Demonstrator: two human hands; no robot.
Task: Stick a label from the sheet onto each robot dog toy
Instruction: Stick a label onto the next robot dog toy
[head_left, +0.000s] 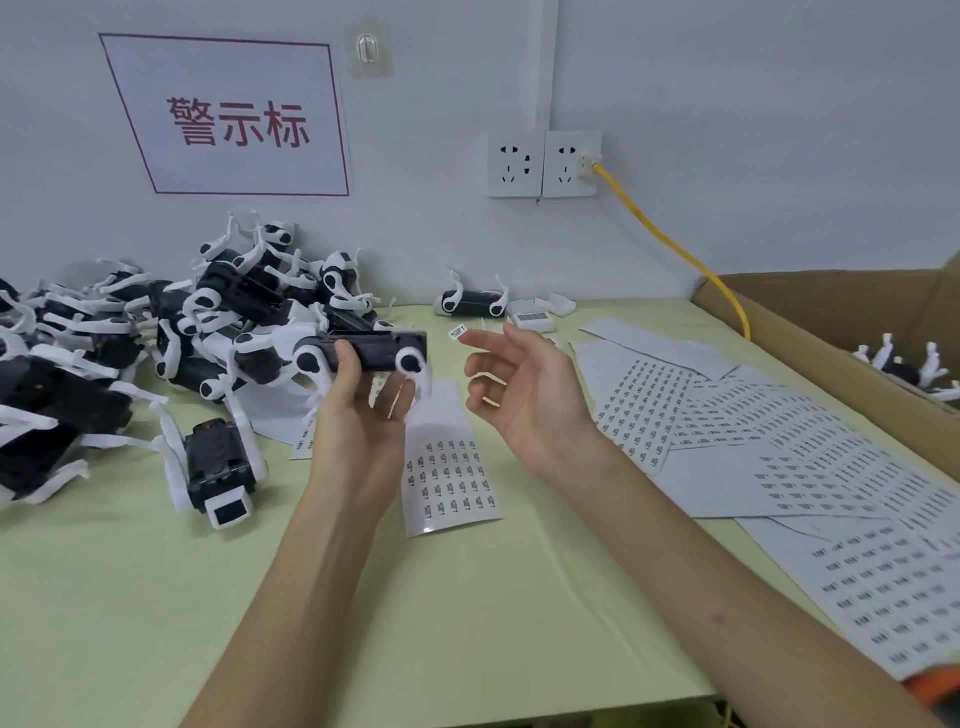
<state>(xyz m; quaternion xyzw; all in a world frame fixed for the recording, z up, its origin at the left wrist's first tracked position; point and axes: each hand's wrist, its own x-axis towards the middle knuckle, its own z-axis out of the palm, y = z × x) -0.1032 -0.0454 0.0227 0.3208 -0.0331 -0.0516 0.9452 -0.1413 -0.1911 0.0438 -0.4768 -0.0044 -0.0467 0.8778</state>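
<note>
Label (457, 331) on fingertip, sign (228, 117) "警示标"

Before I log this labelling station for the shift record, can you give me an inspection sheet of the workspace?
Surface: pale green table, lightly creased.
Job's things: robot dog toy held up in the left hand; small label stuck on a fingertip of the right hand; part-used label sheet beneath the hands.
Clutter: pile of toys at left; overlapping label sheets at right; one toy by the wall.
Grippers: left hand grips the toy; right hand's fingers loosely spread.
Cables: yellow cable from wall socket running behind the cardboard box.
Surroundings: red-lettered sign, adhesive hook.
</note>
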